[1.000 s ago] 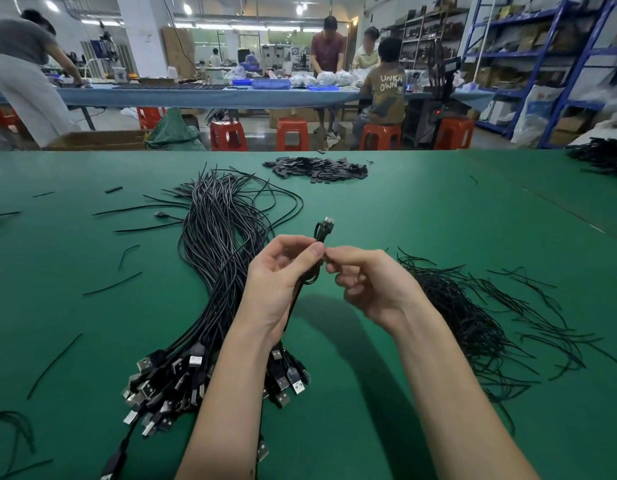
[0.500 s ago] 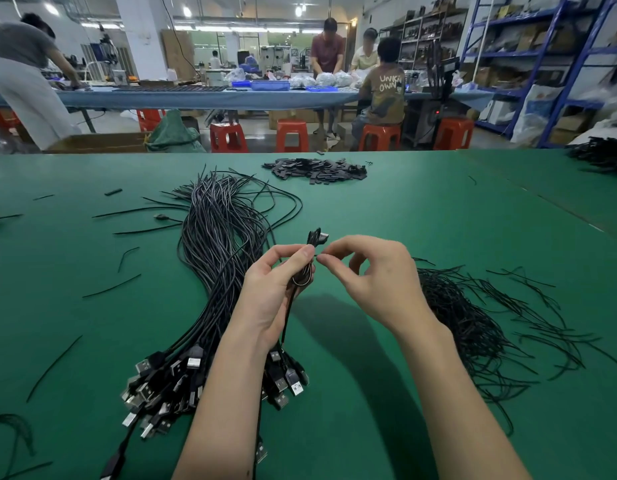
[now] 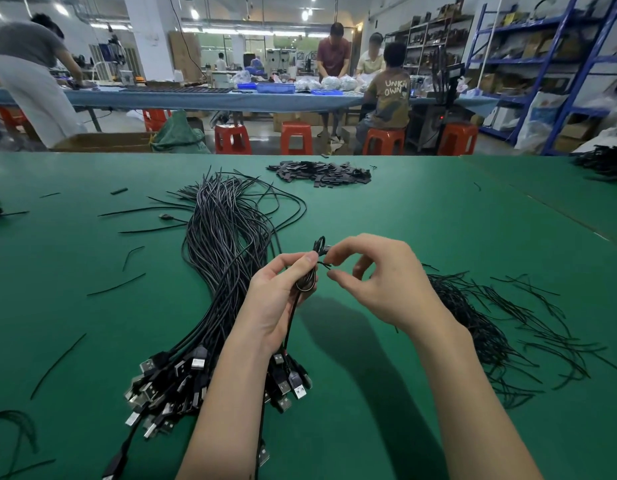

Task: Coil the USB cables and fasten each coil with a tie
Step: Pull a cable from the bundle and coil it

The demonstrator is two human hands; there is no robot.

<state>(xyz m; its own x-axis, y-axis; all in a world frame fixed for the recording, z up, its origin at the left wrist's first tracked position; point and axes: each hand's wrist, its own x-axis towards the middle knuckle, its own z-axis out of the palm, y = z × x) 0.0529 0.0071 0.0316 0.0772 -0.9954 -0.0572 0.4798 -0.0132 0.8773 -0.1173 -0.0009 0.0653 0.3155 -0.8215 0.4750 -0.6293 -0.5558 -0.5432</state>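
**One small coil in hand, a big bundle still waiting**

The person's left hand (image 3: 283, 299) is curled round a small coil of USB cable (image 3: 306, 280), thumb pressed on top to keep the loops together, with the cable's loose length trailing down past the wrist toward the desk (image 3: 438, 220). The right hand (image 3: 380, 282) is just beside it, forefinger and thumb pinching at a thin black tie (image 3: 326, 265) that sticks out from the coil's waist; the other fingers are bent loosely and hold nothing. The cable's end loop (image 3: 320, 244) pokes up just above the two hands.

I would judge this coil to be wound and the tie partly on, not yet twisted tight, though the knot itself is too small to make out.

As for the whole job, most of it looks to lie ahead. Under and beyond the left hand sprawls a thick bundle of uncoiled USB cables (image 3: 224, 258), their plugs (image 3: 182, 375) heaped near the left forearm. To the outside of the right hand lies a tangle of spare ties (image 3: 490, 327), with a few strays scattered off past the left hand. Far beyond both hands sits a pile of small flat black pieces (image 3: 324, 172); I cannot tell what they are. No finished, tied coils are plain to see near the hands.
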